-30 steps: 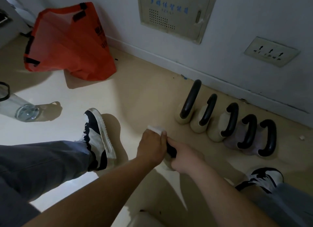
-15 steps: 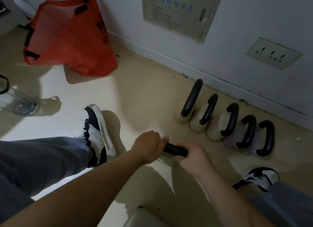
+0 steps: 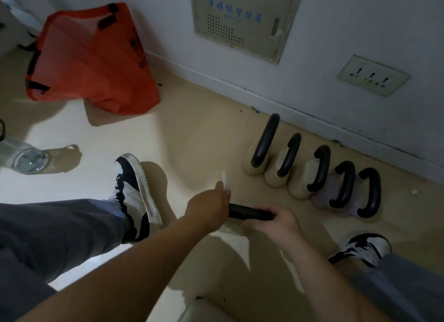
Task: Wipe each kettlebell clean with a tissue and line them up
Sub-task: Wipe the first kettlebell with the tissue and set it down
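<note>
The pale body of the black-handled kettlebell (image 3: 249, 212) is mostly hidden; the clear plastic bottle (image 3: 24, 156) is cropped at middle left; the white tissue (image 3: 224, 180) is blurred.

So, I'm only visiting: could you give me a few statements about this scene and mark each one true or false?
1. Five kettlebells stand in a row beside the wall. True.
2. The right hand grips a sixth kettlebell, apart from the row. True.
3. The left hand holds nothing. False: it pinches a white tissue.
4. The bag near the wall is blue. False: it is orange.
</note>
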Available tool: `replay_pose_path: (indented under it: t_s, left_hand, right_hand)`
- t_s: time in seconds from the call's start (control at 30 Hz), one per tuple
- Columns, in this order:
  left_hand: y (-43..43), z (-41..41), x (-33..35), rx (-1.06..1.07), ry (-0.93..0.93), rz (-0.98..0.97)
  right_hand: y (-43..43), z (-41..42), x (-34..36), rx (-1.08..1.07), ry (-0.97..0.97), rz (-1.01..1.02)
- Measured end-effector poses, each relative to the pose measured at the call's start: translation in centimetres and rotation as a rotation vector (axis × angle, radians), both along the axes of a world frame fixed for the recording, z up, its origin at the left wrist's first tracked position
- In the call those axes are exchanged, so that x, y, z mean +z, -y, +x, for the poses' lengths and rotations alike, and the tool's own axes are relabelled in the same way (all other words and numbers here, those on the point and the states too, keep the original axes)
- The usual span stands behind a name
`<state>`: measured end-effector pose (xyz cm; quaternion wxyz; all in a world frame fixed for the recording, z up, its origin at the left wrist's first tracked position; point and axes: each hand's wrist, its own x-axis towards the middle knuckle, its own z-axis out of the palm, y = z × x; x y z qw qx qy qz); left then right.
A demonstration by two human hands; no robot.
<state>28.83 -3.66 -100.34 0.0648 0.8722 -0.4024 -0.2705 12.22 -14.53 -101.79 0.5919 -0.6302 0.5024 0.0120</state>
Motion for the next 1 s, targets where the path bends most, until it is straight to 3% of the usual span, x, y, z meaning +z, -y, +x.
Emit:
replay_pose_path:
  t_s: [0.1,0.17,0.23,0.33,0.4,0.6,0.7,0.73,0.83,0.93,1.0]
  left_hand:
    - [1.3,-4.6,0.8,-0.305,0.118,-0.046]
    - [2.0,-5.7,1.1,-0.420,0.085,-0.120]
    - [2.3,-4.0,1.1,-0.394,-0.012,-0.115]
    - [1.0,-0.1,0.0,-0.224,-0.146,0.048]
    - [0.7,0.6,-0.1,-0.164,-0.155,0.086]
    - [5.7,-8.0,1.6,-0.446,0.020,0.017]
    - [5.6,-7.1,0.9,-0.513,0.034,-0.012]
    - [4.8,-6.0,0.8,-0.523,-0.002,-0.019]
    - [1.0,-2.0,0.5,-0.382,-0.079,0.010]
    - [-1.9,0.0,0.6,-0.195,-0.097,0.011]
    - [-1.4,-1.3,0.8,-0.136,0.005,-0.005]
  right_hand:
    - [1.1,-0.8,-0.3,-0.099,0.032,0.103]
    - [1.2,-1.1,-0.3,-0.083,0.028,0.118]
    - [1.0,-1.1,-0.3,-0.096,0.054,0.129]
    - [1.1,-1.1,-0.3,-0.108,0.063,0.099]
    - [1.2,-1.3,-0.9,-0.107,0.054,0.080]
    - [1.4,-1.8,-2.2,-0.161,-0.007,0.128]
    - [0.8,-2.9,-1.6,-0.235,0.038,0.264]
    - [0.7,-3.2,-2.0,-0.169,0.028,0.268]
    - [1.0,-3.4,-2.5,-0.148,0.021,0.317]
    - [1.3,-3.2,-2.6,-0.279,0.039,0.409]
    - [1.3,-3.0,-2.3,-0.379,0.065,0.476]
